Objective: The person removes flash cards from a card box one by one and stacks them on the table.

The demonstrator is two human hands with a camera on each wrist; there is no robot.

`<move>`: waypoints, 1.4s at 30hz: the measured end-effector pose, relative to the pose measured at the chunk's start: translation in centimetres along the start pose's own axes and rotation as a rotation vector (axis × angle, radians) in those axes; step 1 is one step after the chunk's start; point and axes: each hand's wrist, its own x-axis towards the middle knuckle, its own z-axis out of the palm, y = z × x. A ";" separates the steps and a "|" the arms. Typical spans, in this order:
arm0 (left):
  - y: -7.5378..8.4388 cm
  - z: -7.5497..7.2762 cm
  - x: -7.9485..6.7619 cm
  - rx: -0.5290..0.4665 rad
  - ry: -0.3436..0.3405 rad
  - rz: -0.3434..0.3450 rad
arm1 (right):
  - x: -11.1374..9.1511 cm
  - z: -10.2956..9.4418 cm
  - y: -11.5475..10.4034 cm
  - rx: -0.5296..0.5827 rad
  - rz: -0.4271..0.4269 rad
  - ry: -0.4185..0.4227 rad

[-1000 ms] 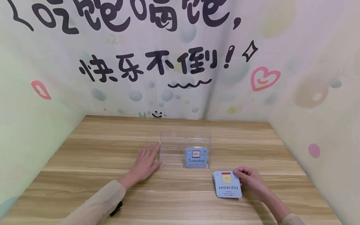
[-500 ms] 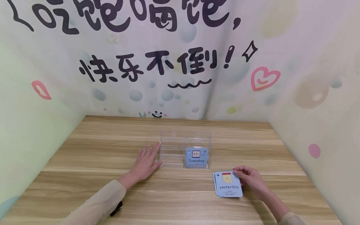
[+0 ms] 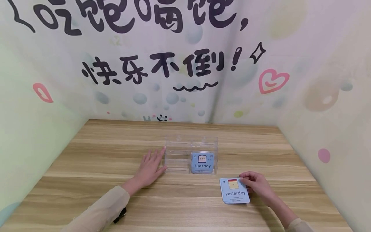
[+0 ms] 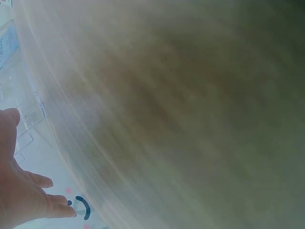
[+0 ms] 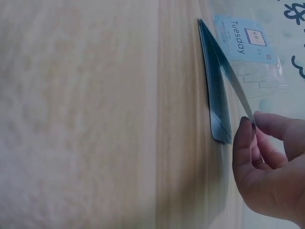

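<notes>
A clear plastic card rack stands on the table, with a blue "Tuesday" card in its lower right pocket. Fingers spread, my left hand lies flat by the rack's left side, thumb and a fingertip at its edge. My right hand pinches the right edge of a blue "yesterday" card between thumb and fingers. In the right wrist view that card is tilted, its pinched edge raised off a card stack beneath. How many cards the stack has cannot be told.
The wooden table meets a printed cloth wall at the back, with pale side walls left and right. A small black object shows partly beside the left sleeve.
The "yesterday" card shifted slightly right, then back left and a little down over the stack, with the right hand's fingers. My left hand and the rack look unmoved.
</notes>
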 end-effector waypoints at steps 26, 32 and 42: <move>-0.1 0.1 0.1 0.014 0.006 0.006 | -0.2 0.2 -0.1 -0.167 -0.016 0.008; 0.1 0.1 0.0 -0.006 0.032 0.011 | -0.5 0.0 -0.4 -0.197 -0.034 0.001; 0.1 0.1 -0.1 -0.016 0.061 0.030 | -1.1 -0.2 -1.2 -0.285 -0.145 0.039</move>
